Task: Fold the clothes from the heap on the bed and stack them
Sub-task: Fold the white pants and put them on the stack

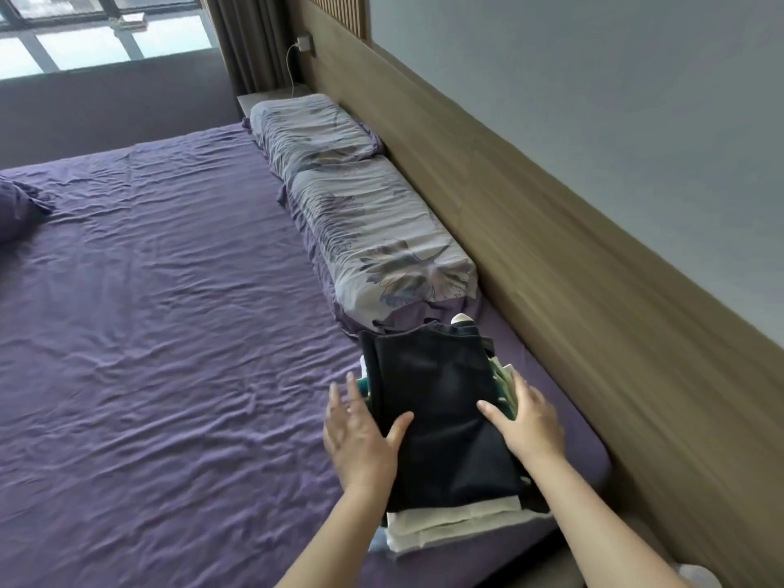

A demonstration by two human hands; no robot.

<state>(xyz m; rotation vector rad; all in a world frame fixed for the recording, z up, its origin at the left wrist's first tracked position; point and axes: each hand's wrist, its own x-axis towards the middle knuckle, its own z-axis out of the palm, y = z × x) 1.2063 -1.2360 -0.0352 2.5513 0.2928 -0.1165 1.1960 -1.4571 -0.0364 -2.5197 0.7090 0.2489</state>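
A stack of folded clothes (445,519) lies on the purple bed sheet (169,333) near the bed's right corner. A folded black garment (441,409) is on top, with cream and green pieces showing beneath it. My left hand (360,435) has straight spread fingers along the stack's left side, its thumb on the black garment. On the right side, my right hand (526,422) lies with its fingers flat and its thumb on the black cloth. Neither hand grips anything.
Two grey floral pillows (365,222) lie along the wooden headboard (551,265) behind the stack. A purple pillow (17,210) sits at the far left edge. A charger and cable (303,46) hang by the curtain. Wrinkled sheet spreads to the left.
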